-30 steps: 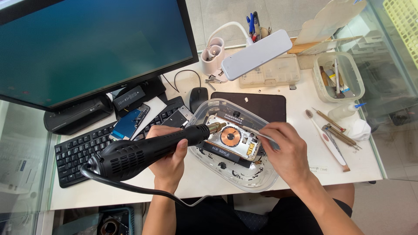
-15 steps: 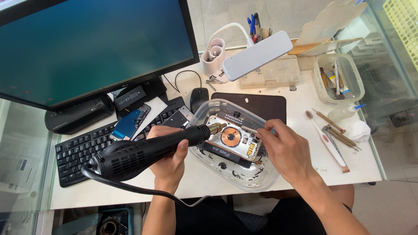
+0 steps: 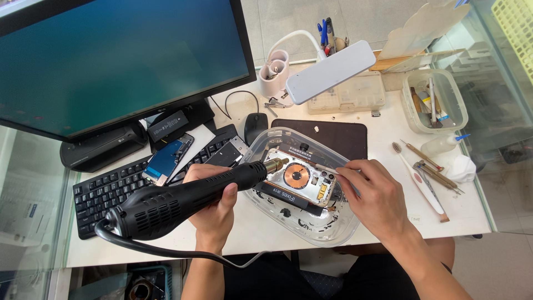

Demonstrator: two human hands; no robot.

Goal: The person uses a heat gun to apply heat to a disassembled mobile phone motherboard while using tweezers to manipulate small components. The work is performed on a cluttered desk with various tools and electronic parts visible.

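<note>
A: Opened phone [image 3: 297, 180] lies coil-up in a clear plastic tub [image 3: 333, 230], lower centre of frame. Left hand [image 3: 214, 203] is wrapped around a black heat gun [image 3: 183, 197], nozzle at the phone's left edge.

B: Right hand [image 3: 377, 197]?

A: Pinching a thin tool [image 3: 325, 166] at the phone's upper right corner. Tub overhangs the desk's near edge; bare white desk [image 3: 472, 205] right of it.

B: Labels?

A: Dark strip with pale print along the phone's lower edge.

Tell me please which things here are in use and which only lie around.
In use: left hand with black hot air gun; right hand with thin tool; opened phone; clear tub.
Lying around: keyboard, mouse, toothbrush, desk lamp.
</note>
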